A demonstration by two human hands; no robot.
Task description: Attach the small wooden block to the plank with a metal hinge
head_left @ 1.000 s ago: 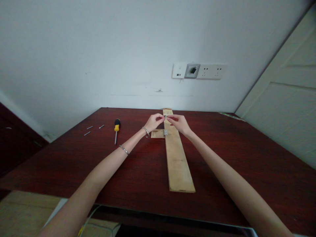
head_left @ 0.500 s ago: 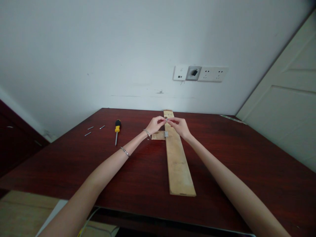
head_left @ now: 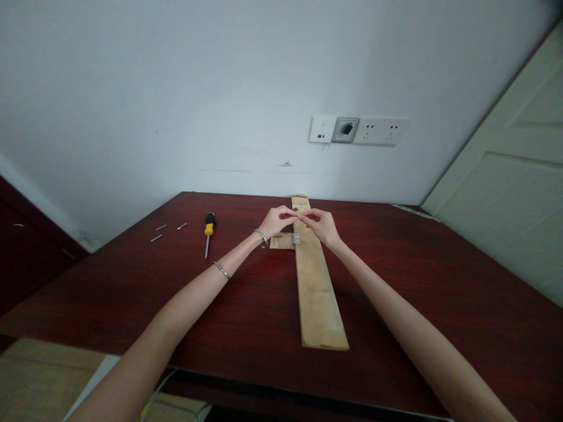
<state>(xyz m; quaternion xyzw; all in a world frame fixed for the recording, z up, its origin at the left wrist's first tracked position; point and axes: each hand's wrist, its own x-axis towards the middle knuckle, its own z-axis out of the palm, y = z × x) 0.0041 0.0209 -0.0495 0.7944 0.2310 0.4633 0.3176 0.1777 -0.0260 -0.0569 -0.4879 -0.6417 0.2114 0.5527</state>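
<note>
Over the far part of a long wooden board, my left hand and my right hand meet fingertip to fingertip. Both are closed in a pinch, and whatever lies between the fingers is too small to name. Just below them a small metal hinge sits at the board's left edge. It lies where a short wooden piece meets the board from the left. My left wrist and forearm each carry a silver bracelet.
Left of my arms lies a screwdriver with a black and yellow handle. Further left are several screws on the dark red table. Behind the table rises a white wall with sockets; a white door stands at the right.
My fingertips have shifted slightly to the right. A small metallic thing showed between them before and is now hidden. A dark mark on the board beyond them shows more clearly.
</note>
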